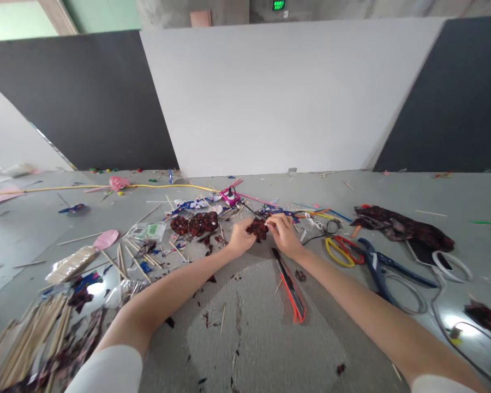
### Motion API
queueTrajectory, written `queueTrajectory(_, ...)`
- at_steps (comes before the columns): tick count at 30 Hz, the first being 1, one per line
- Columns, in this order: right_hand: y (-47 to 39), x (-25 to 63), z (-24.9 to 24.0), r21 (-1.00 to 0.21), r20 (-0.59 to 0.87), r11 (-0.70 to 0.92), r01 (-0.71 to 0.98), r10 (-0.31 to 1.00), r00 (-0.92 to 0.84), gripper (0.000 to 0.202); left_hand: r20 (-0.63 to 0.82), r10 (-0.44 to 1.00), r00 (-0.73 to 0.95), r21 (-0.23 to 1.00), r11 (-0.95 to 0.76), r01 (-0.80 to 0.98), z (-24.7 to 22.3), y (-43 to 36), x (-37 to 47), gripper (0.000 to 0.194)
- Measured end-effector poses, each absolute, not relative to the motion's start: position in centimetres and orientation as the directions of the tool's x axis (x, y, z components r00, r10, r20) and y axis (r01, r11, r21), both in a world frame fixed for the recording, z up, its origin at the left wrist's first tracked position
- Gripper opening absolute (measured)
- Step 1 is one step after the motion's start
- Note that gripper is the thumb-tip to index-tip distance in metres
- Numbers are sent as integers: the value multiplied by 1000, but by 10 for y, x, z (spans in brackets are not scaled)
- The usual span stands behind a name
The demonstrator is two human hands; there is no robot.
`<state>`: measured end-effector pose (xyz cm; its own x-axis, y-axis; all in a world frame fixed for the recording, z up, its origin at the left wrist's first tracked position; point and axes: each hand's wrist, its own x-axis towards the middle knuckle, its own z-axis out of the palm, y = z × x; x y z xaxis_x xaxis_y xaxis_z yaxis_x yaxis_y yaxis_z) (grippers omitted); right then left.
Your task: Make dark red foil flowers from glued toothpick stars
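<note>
Hands meet at the far middle of the grey work surface (262, 327), where I watch both close on a small dark red patterned scrap (257, 228). The left hand (240, 238) curls around the scrap's left edge, fingers folded in and pinching it; the right hand (285, 233) nips its right edge between thumb and fingertips, with what looks like a thin pale sliver at the pinch point, too small for me to name. The scrap sits just above the surface, between the two hands and touching both.

To its left lies a row of similar dark red pieces (195, 223), and a larger length of the same cloth (401, 226) is bunched at the far right. An orange utility knife (289, 285) lies just near of the right wrist, blade end pointing toward the hands. Yellow-handled scissors (337, 252) and blue-handled scissors (382, 267) rest to the right, and wooden sticks (33, 327) are heaped at the near left.

As I judge it, the work here is fine shaping of the scrap, and it goes best with both pinches kept close together near the edge being worked, the piece held taut but not stretched, and the right forearm kept clear of the knife below it.
</note>
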<state>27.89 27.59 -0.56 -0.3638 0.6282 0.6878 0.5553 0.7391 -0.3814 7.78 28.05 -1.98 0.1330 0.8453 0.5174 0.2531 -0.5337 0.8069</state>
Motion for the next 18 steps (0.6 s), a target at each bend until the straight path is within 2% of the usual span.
queueTrajectory(5, 277, 279, -7, -372, 694, 743, 556, 621, -366, 14, 516, 845, 138, 815, -534, 224, -21, 281, 78, 19)
queueTrajectory(18, 276, 278, -4, -372, 703, 749, 549, 613, -360, 13, 522, 843, 125, 813, -537, 225, -23, 283, 79, 10)
